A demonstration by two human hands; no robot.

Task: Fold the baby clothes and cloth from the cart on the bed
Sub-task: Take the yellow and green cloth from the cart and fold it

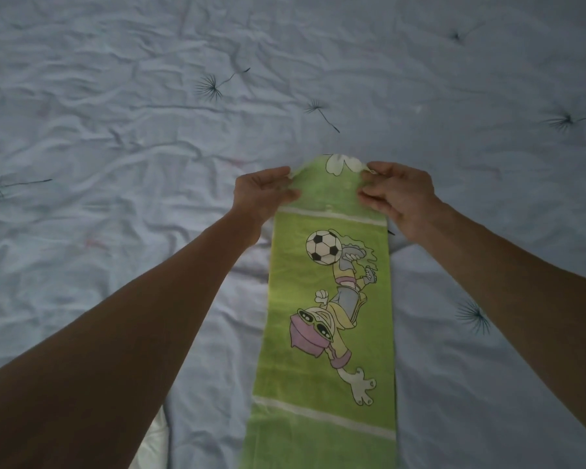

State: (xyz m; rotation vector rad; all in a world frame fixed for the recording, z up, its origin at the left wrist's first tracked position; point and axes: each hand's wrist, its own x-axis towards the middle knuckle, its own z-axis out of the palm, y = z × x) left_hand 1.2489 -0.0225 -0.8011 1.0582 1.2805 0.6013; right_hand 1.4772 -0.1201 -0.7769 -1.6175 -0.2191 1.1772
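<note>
The green cloth lies as a long narrow strip on the bed, running from the near edge of the view away toward the middle, with a cartoon figure kicking a football printed along it and white stripes crossing it. It looks like soft towelling folded lengthwise already, light and limp, so it should drape and sag wherever it is not supported and will not hold a crease by stiffness alone. Its far end is lifted slightly off the bed, held at both corners: the left hand pinches the left corner between thumb and curled fingers, and the right hand grips the right corner the same way. Corners are the sensible hold, since they keep the edge taut and square. The pale, wrinkled bedsheet, printed with dandelion seeds, may drag a little under the cloth.
</note>
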